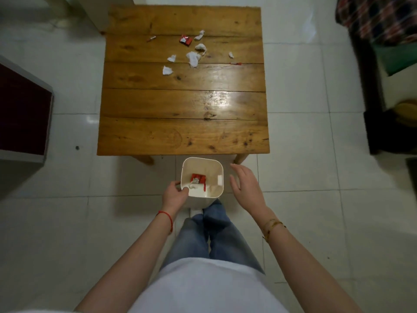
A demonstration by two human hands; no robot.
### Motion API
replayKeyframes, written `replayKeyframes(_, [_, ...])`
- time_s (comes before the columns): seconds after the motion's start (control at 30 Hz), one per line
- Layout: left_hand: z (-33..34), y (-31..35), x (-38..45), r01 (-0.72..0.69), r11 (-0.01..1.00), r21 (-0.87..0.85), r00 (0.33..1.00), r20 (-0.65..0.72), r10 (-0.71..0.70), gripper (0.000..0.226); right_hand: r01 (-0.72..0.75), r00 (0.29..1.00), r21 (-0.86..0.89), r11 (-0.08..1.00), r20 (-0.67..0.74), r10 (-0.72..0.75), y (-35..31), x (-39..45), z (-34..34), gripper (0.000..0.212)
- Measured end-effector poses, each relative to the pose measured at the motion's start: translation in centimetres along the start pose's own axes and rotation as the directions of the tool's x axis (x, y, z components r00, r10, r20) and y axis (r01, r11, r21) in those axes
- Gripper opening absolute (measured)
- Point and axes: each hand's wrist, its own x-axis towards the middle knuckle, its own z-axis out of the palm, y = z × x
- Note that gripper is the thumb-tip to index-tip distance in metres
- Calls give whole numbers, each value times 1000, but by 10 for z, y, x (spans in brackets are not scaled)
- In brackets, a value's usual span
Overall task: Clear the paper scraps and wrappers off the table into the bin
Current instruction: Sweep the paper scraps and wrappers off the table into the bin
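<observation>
A white square bin (217, 164) stands on the floor just in front of the wooden table (184, 105). My left hand (174, 194) grips the bin's near left rim. My right hand (244, 184) hovers open beside the bin's right wall, holding nothing. Inside the bin lie a red wrapper (199, 178) and a white scrap (193, 185). On the far half of the table sit several white paper scraps (193, 58), a red wrapper (185, 39), a small stick-like wrapper (151, 38) and a thin red strip (235, 63).
A grey and dark red cabinet (22, 109) stands left of the table. Dark furniture with a patterned cloth (379, 19) lines the right side. White floor tiles (304, 132) surround the table. My jeans-clad legs (209, 236) stand right behind the bin.
</observation>
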Motion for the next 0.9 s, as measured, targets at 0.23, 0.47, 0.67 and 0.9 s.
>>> replayKeyframes(0.23, [1,37,-54,-138,985,99,988,77,130,43,-111,972,92,989,-197,128,7,-61,-44,37])
replayKeyframes(0.47, [44,81,-84,-266,931,248,960,156,232,43,-184,928,172,968,-295,228,46,-89,-85,36])
replayKeyframes(0.67, [108,133,-104,-330,896,298,939,201,279,44,-233,914,184,955,-294,280,106,-93,-139,37])
replayKeyframes(0.9, [208,209,-134,-353,899,259,928,221,300,44,-180,937,134,974,-279,212,196,-85,-241,37])
